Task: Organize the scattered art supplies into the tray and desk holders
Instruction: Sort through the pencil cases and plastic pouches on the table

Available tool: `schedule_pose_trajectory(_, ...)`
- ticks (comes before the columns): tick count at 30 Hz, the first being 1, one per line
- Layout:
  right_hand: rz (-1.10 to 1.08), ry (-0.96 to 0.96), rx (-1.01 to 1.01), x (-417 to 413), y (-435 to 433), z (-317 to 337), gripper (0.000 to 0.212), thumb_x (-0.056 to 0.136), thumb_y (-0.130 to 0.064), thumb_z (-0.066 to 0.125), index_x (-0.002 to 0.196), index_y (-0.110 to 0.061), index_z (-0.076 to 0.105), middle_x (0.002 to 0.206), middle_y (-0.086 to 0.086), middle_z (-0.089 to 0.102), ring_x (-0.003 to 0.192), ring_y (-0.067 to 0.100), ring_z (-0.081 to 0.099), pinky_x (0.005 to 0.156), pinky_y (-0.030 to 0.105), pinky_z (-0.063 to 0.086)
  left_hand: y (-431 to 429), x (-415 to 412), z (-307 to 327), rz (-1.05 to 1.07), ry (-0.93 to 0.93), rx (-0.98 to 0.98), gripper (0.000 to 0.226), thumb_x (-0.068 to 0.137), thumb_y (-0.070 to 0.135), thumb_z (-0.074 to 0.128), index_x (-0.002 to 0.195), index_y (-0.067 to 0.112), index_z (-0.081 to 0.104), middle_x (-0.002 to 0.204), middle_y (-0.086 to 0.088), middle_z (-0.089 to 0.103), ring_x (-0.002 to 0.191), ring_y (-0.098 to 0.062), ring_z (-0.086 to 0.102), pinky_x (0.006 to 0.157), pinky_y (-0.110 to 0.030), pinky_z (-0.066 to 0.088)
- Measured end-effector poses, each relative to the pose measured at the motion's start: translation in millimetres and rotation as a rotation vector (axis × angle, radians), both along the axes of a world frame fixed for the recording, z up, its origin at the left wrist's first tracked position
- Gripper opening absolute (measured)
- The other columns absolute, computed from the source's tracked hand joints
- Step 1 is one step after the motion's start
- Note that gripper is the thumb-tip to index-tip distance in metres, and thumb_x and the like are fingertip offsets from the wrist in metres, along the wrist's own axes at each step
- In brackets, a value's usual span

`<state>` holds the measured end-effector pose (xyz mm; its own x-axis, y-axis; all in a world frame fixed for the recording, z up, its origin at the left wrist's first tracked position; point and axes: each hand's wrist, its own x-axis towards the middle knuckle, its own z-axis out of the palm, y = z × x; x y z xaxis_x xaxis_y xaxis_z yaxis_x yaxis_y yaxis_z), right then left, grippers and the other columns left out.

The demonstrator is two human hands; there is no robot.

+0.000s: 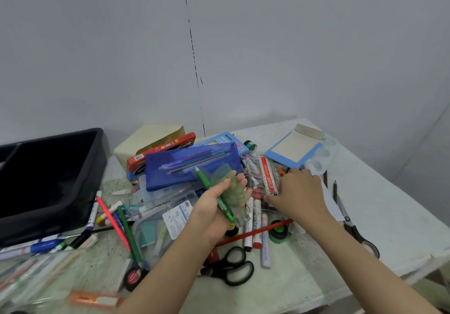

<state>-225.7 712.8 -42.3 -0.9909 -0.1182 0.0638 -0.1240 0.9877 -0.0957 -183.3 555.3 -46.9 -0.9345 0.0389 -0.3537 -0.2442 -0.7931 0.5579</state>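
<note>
My left hand (214,206) holds a green pen (214,195) together with a clear packet of greenish stuff (231,189), palm up over the pile. My right hand (300,193) rests palm down on a clear box of small paint tubes (258,175) beside a red-and-white ruler (269,176); whether it grips anything is hidden. A black tray (48,179) stands at the left. A cream desk holder (146,143) sits at the back. Markers (255,226), a blue mesh pouch (192,165) and coloured pencils (126,233) lie scattered between.
Black scissors (231,265) lie near my left forearm, another pair (358,233) at the right edge. A blue-framed pad (294,149), a white palette (323,158), clear plastic cases (158,228), tape rolls (278,232) and a red pencil box (160,150) crowd the table. The wall is close behind.
</note>
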Motion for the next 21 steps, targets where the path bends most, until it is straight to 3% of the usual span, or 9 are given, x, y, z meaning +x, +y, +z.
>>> schedule_pose_trajectory(3, 0.01, 0.051, 0.018, 0.7, -2.2, 1.1, 0.042, 0.087, -0.05, 0.054, 0.068, -0.014, 0.04, 0.086, 0.001, 0.051, 0.097, 0.024, 0.049, 0.089, 0.035, 0.034, 0.5, 3.3, 0.4, 0.008, -0.015, 0.015, 0.022, 0.095, 0.009, 0.046, 0.102, -0.002, 0.064, 0.086, -0.012, 0.069, 0.069, -0.02, 0.069, 0.065, -0.039, 0.058)
schedule_pose_trajectory(6, 0.002, 0.089, -0.002, 2.0, -3.9, 6.0, 0.042, 0.088, -0.035, 0.051, 0.056, -0.017, 0.03, 0.067, -0.003, 0.031, 0.079, 0.021, 0.037, 0.088, 0.036, 0.032, 0.8, 6.4, 0.1, 0.012, -0.011, 0.022, 0.025, 0.095, 0.018, 0.048, 0.097, -0.001, 0.065, 0.09, -0.012, 0.067, 0.074, -0.021, 0.068, 0.068, -0.039, 0.058)
schedule_pose_trajectory(9, -0.042, 0.214, -0.098, 5.4, -1.2, 9.9, 0.034, 0.085, -0.024, 0.049, 0.054, -0.014, 0.039, 0.076, -0.001, 0.046, 0.075, 0.02, 0.041, 0.078, 0.035, 0.028, 0.3, 7.4, -0.5, 0.015, -0.019, 0.023, 0.034, 0.097, 0.029, 0.045, 0.103, 0.001, 0.063, 0.102, -0.014, 0.068, 0.088, -0.024, 0.067, 0.077, -0.04, 0.057)
schedule_pose_trajectory(12, -0.052, 0.289, -0.494, 14.4, 4.4, 19.4, 0.029, 0.079, -0.02, 0.054, 0.05, -0.015, 0.052, 0.085, -0.003, 0.062, 0.077, 0.016, 0.054, 0.074, 0.032, 0.031, 1.0, 9.7, -0.8, 0.004, -0.012, -0.001, 0.045, 0.095, 0.038, 0.042, 0.116, 0.002, 0.057, 0.115, -0.017, 0.064, 0.101, -0.027, 0.061, 0.082, -0.041, 0.05)
schedule_pose_trajectory(14, 0.026, 0.212, -0.798, 27.0, 2.2, 27.4, 0.029, 0.076, -0.019, 0.058, 0.048, -0.022, 0.052, 0.087, -0.005, 0.065, 0.079, 0.013, 0.058, 0.076, 0.034, 0.045, 2.6, 11.5, -0.9, -0.006, 0.015, -0.003, 0.052, 0.092, 0.045, 0.042, 0.118, 0.003, 0.056, 0.114, -0.017, 0.064, 0.102, -0.027, 0.062, 0.083, -0.041, 0.049)
schedule_pose_trajectory(15, 0.071, 0.153, -0.845, 34.6, -1.2, 30.1, 0.028, 0.076, -0.019, 0.059, 0.049, -0.025, 0.053, 0.087, -0.006, 0.066, 0.079, 0.011, 0.059, 0.076, 0.033, 0.048, 3.8, 12.4, -0.6, -0.011, 0.032, -0.011, 0.054, 0.09, 0.049, 0.043, 0.116, 0.004, 0.058, 0.112, -0.016, 0.066, 0.1, -0.027, 0.064, 0.084, -0.041, 0.05)
schedule_pose_trajectory(18, 0.17, 0.02, -0.743, 53.3, -13.4, 24.1, 0.02, 0.072, -0.029, 0.058, 0.052, -0.025, 0.058, 0.081, -0.007, 0.065, 0.078, 0.008, 0.057, 0.074, 0.029, 0.047, 8.4, 13.5, 0.4, -0.018, 0.054, -0.017, 0.058, 0.075, 0.05, 0.053, 0.111, 0.005, 0.06, 0.108, -0.015, 0.069, 0.097, -0.026, 0.067, 0.086, -0.042, 0.05)
schedule_pose_trajectory(21, 0.205, -0.011, -0.728, 63.2, -19.6, 12.1, 0.015, 0.07, -0.032, 0.055, 0.059, -0.024, 0.061, 0.078, -0.006, 0.062, 0.076, 0.006, 0.054, 0.07, 0.024, 0.042, 12.4, 13.0, -0.9, -0.043, 0.045, -0.001, 0.04, 0.088, 0.04, 0.048, 0.109, 0.008, 0.061, 0.105, -0.01, 0.071, 0.103, -0.023, 0.064, 0.082, -0.039, 0.052)
